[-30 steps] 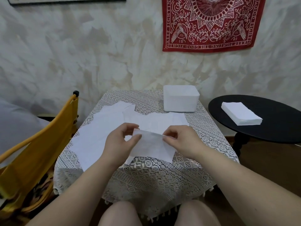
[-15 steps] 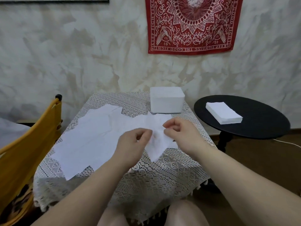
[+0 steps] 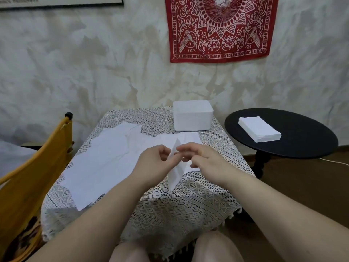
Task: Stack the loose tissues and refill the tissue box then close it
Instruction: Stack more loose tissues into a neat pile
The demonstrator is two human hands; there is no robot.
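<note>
Left hand: your left hand (image 3: 154,162) sits at the centre of the frame, fingers curled, pinching the near-left edge of a tissue (image 3: 175,167).
Right hand: your right hand (image 3: 201,160) is just beside the left one, almost touching it, fingers curled and pinching the same tissue from the right.
Tissue: folded between your hands so that it stands nearly on edge, one corner pointing up above your fingertips and the other end hanging down toward the lace cloth (image 3: 188,205).
Loose tissues: a spread of flat white sheets (image 3: 98,163) lies on the cloth to the left of and behind your hands, overlapping, reaching from the centre toward the left edge of the counter (image 3: 222,208).
Box: the white tissue box (image 3: 192,115) stands at the far right of the counter, above your hands in the frame, well apart from them; you cannot tell from here whether its top is open.
Stack: a neat stack (image 3: 259,131) of white tissues rests on the round black side table (image 3: 302,140) at the right of the frame.
Chair: a yellow chair (image 3: 28,178) fills the lower left.
Wall: a red printed cloth (image 3: 221,29) hangs at the upper right, and a frame edge (image 3: 60,2) shows at the upper left.
Knees: your bare knees (image 3: 170,248) show at the bottom centre.
</note>
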